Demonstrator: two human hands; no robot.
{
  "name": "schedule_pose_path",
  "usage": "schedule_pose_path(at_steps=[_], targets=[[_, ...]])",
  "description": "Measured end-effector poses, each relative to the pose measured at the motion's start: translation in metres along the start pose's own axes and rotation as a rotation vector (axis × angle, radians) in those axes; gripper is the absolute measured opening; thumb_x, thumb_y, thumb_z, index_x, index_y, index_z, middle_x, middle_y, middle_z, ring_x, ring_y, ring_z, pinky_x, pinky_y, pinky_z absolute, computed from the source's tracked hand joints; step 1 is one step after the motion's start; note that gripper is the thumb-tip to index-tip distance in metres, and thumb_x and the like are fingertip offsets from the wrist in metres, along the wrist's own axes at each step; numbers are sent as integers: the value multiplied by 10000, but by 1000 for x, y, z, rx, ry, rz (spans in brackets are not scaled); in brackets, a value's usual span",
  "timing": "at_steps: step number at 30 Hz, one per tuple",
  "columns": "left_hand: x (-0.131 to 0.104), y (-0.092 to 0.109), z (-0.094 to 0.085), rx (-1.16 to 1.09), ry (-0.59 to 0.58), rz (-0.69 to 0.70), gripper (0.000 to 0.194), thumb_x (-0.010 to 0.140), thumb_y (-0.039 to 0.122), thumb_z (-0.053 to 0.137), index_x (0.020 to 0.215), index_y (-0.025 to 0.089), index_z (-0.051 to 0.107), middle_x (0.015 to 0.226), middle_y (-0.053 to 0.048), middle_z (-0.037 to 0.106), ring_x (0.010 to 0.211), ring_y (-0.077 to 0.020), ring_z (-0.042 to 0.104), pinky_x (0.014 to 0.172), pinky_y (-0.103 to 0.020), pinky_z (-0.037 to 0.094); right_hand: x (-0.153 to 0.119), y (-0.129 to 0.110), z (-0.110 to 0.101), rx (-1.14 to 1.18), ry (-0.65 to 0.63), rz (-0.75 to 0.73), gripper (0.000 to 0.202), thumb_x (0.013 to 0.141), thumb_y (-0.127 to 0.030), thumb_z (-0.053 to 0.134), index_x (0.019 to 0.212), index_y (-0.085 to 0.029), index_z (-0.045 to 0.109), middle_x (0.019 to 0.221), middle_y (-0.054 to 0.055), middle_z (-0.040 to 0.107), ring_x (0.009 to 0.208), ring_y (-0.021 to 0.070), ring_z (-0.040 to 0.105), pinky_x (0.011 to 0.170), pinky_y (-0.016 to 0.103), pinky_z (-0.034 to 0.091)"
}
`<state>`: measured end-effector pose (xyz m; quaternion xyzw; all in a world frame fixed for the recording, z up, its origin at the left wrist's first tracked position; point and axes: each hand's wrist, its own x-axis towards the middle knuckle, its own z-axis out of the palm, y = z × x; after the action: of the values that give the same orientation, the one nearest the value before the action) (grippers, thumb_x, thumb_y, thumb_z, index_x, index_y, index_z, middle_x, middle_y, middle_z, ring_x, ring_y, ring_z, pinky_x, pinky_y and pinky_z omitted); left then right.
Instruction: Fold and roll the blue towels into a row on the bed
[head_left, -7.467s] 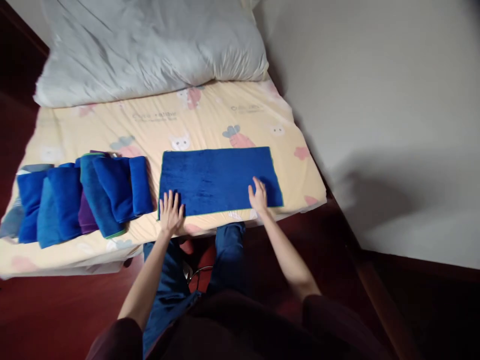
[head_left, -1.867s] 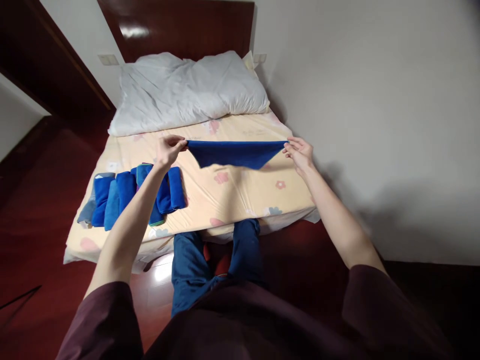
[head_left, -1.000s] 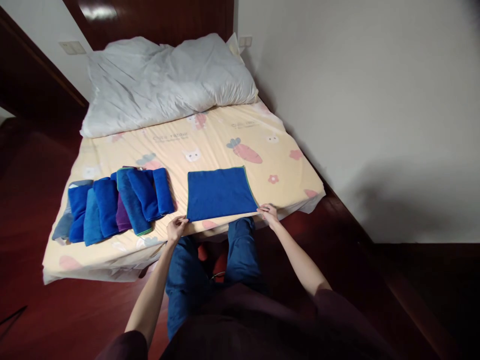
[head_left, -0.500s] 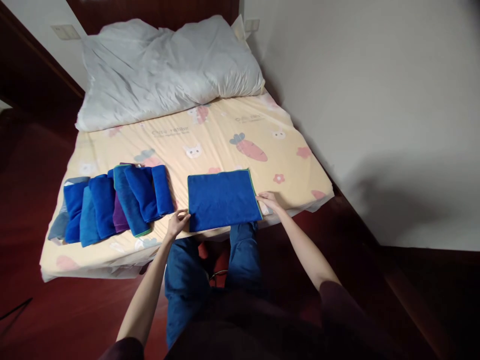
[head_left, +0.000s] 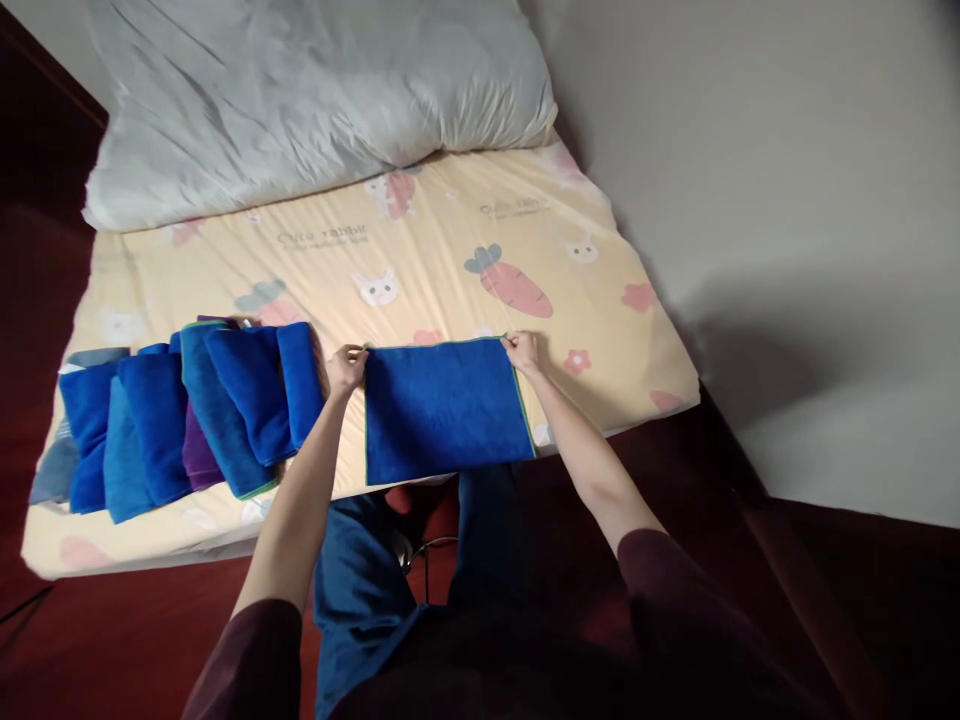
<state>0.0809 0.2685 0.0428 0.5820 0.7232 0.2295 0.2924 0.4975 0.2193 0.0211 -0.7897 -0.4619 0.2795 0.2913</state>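
Observation:
A blue towel (head_left: 446, 410) with green edging lies flat at the bed's near edge, in front of my legs. My left hand (head_left: 347, 368) pinches its far left corner between thumb and fingers. At the far right corner, my right hand (head_left: 523, 352) is closed in a similar pinch. To the left of my left hand lies a row of folded towels, overlapping one another. Among them are a bright blue towel (head_left: 300, 380), a teal-blue towel (head_left: 225, 410) with a green edge and a purple towel (head_left: 201, 450) mostly covered by its neighbours.
The bed (head_left: 442, 240) wears a yellow sheet printed with carrots and rabbits. Across its far end lies a rumpled pale grey quilt (head_left: 322, 90). A white wall (head_left: 787, 180) rises on the right, and the floor (head_left: 150, 630) is dark red.
Both hands have moved from the towel's sides up to its far corners. My view has tilted down and come closer to the bed; the folded towels keep their places.

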Motion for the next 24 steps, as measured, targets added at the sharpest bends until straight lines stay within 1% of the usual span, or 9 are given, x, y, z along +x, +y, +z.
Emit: schedule_pose_path(at_steps=[3, 7, 8, 10, 12, 15, 18, 21, 24], targets=[[8, -1, 3, 43, 65, 52, 232, 869, 373, 636, 979, 190, 729, 977, -94, 783, 943, -256, 732, 873, -327, 527, 6, 5, -1, -81, 44, -45, 214, 909, -338, 634, 830, -170, 742, 863, 139, 769, 877, 288, 696, 847, 358, 515], [0, 3, 4, 24, 114, 41, 275, 923, 365, 556, 1057, 172, 699, 1014, -109, 760, 958, -245, 716, 902, -342, 536, 1, 3, -6, -170, 110, -5, 279, 966, -339, 535, 1012, -158, 741, 950, 154, 757, 994, 310, 664, 941, 400, 487], [-6, 6, 4, 34, 124, 49, 299, 940, 354, 523, 1105, 165, 687, 1056, -122, 749, 993, -250, 707, 926, -358, 535, -5, -1, -7, -204, 121, 1, 305, 985, -327, 497, 1071, -150, 731, 1025, 167, 749, 1054, 322, 651, 978, 420, 469], [-22, 16, 8, 80, 163, 126, 368, 963, 335, 471, 1229, 152, 650, 1243, -164, 691, 1175, -285, 644, 1048, -424, 488, -22, -14, -3, -277, 148, -56, 379, 1019, -315, 422, 1234, -136, 678, 1248, 195, 687, 1219, 356, 583, 1068, 480, 411], [-42, 28, 17, 138, 181, 268, 455, 978, 350, 446, 1362, 152, 587, 1487, -181, 537, 1418, -325, 461, 1198, -501, 343, -46, -31, 9, -326, 133, -208, 462, 1045, -328, 359, 1413, -145, 570, 1484, 183, 544, 1387, 376, 452, 1158, 537, 321], [-71, 43, 39, 170, 29, 471, 580, 991, 419, 422, 1504, 155, 478, 1673, -131, 299, 1580, -322, 172, 1293, -535, 119, -85, -51, 38, -363, -34, -486, 539, 1062, -373, 329, 1554, -177, 428, 1669, 103, 322, 1534, 344, 261, 1250, 537, 199], [-88, 43, 59, 181, -119, 551, 656, 992, 468, 399, 1560, 140, 414, 1701, -107, 230, 1601, -304, 78, 1305, -530, 26, -109, -54, 62, -396, -205, -650, 569, 1059, -412, 373, 1582, -188, 398, 1711, 60, 220, 1584, 287, 171, 1297, 482, 113], [-87, 27, 62, 199, -132, 517, 688, 987, 495, 399, 1577, 143, 392, 1704, -105, 214, 1602, -303, 72, 1304, -537, 19, -108, -37, 60, -414, -231, -625, 598, 1058, -444, 376, 1599, -189, 367, 1715, 58, 195, 1594, 260, 150, 1310, 480, 52], [-75, 8, 49, 204, -104, 480, 708, 988, 516, 398, 1593, 150, 363, 1708, -108, 191, 1603, -290, 71, 1305, -532, 26, -92, -12, 36, -410, -168, -507, 639, 1063, -455, 334, 1630, -162, 285, 1715, 68, 188, 1599, 259, 129, 1313, 501, 31]])
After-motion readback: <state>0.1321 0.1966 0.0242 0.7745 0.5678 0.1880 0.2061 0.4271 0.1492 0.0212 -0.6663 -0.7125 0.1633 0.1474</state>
